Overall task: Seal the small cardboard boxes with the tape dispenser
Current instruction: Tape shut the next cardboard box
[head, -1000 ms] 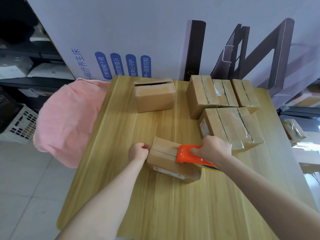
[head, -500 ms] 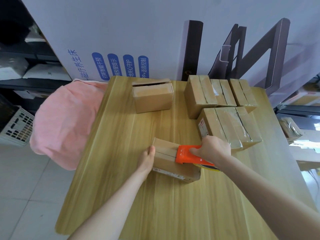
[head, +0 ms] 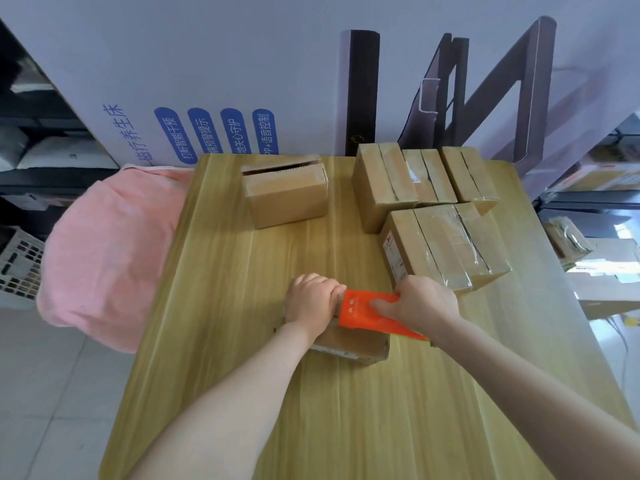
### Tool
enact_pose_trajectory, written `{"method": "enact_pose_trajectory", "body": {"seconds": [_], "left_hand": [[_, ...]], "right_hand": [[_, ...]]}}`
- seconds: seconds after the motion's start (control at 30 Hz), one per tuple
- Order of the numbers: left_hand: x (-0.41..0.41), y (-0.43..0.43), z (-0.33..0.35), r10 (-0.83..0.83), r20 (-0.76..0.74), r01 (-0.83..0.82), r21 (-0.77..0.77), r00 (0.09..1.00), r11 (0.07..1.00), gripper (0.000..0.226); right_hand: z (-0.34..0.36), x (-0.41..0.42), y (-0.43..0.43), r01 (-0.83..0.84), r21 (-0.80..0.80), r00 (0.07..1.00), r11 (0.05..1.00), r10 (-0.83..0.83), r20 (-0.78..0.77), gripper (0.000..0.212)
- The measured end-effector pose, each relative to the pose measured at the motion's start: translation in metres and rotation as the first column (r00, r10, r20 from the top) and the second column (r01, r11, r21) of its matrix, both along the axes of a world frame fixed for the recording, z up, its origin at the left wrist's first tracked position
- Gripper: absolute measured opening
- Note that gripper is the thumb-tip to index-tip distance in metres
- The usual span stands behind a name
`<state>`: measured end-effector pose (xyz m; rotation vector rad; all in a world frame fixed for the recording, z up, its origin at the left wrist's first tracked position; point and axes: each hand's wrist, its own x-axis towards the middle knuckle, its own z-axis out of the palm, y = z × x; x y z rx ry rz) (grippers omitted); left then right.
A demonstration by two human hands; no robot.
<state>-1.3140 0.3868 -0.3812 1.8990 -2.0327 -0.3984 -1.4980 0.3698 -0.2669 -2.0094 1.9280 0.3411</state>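
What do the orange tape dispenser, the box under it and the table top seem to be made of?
The tape dispenser looks like plastic: a smooth, evenly orange shell with a small printed mark. The box looks like plain brown cardboard, dull, with a pale label on its side. The table is light wood or wood-look laminate; grain stripes and a faint sheen fit either.

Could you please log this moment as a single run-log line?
phase: taping | left hand: curled on near box | right hand: grips orange tape dispenser on box top | back box: flap open
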Motion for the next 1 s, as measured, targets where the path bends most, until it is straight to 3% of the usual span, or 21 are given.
{"method": "enact_pose_trajectory", "body": {"seconds": [0.3, 0.53, 0.73, 0.87, 1.0], "left_hand": [[-0.006, -0.003, 0.004, -0.01, 0.206, -0.013, 0.111, 0.978, 0.994, 0.043], [-0.006, -0.002, 0.0, -0.002, 0.251, -0.023, 0.099, 0.968, 0.995, 0.052], [-0.008, -0.002, -0.002, 0.004, 0.256, -0.02, 0.06, 0.967, 0.998, 0.055], [-0.008, -0.002, -0.003, 0.007, 0.269, -0.023, 0.055, 0.963, 0.998, 0.055], [-0.011, -0.002, -0.003, 0.025, 0.265, -0.04, 0.052, 0.964, 0.998, 0.059]], "right_hand": [[-0.005, -0.042, 0.004, -0.021, 0.061, 0.989, 0.998, 0.012, 0.148, 0.05], [-0.016, -0.114, 0.02, 0.089, 0.136, 0.972, 0.987, -0.116, 0.204, 0.034], [-0.027, -0.147, 0.023, 0.088, 0.155, 0.989, 0.984, -0.105, 0.104, 0.035], [-0.036, -0.117, 0.013, 0.018, 0.177, 1.0, 0.984, -0.016, -0.014, 0.045], [-0.033, -0.077, -0.003, -0.05, 0.185, 0.996, 0.982, 0.064, -0.07, 0.04]]}}
